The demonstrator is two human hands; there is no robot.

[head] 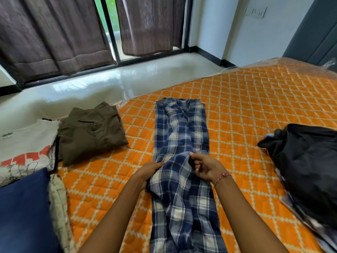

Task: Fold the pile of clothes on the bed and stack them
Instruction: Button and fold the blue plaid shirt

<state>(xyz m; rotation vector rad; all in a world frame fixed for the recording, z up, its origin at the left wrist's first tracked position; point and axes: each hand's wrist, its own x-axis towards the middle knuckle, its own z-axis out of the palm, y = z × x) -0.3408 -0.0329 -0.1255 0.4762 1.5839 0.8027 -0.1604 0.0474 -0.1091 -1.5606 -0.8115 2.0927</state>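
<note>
Head view of a bed [255, 99] covered in an orange quilted sheet with a cream diamond pattern. A blue-and-white plaid shirt [182, 136] lies lengthwise down the middle of the bed, collar at the far end, its sides folded inward to form a narrow strip that runs toward the viewer. The left hand [149, 170] grips the left edge of the strip about halfway along, fingers curled around the cloth with the thumb on top. The right hand [204, 167] sits at the right side of the same fold, thumb and fingertips pinching a raised pleat of plaid fabric, the other fingers loosely bent; a red thread bracelet [221, 177] circles that wrist. To the left, well apart from the plaid shirt, a folded olive-brown shirt [91, 132] rests flat on the bed, partly overlapping a white garment with a red print [25, 143]. A folded dark blue garment [23, 210] lies nearer the viewer at the left edge. At the right edge, an unfolded heap of black clothing [308, 161] lies atop other fabric. Beyond the bed: a pale glossy floor [109, 83] and brown curtains [54, 37].
</note>
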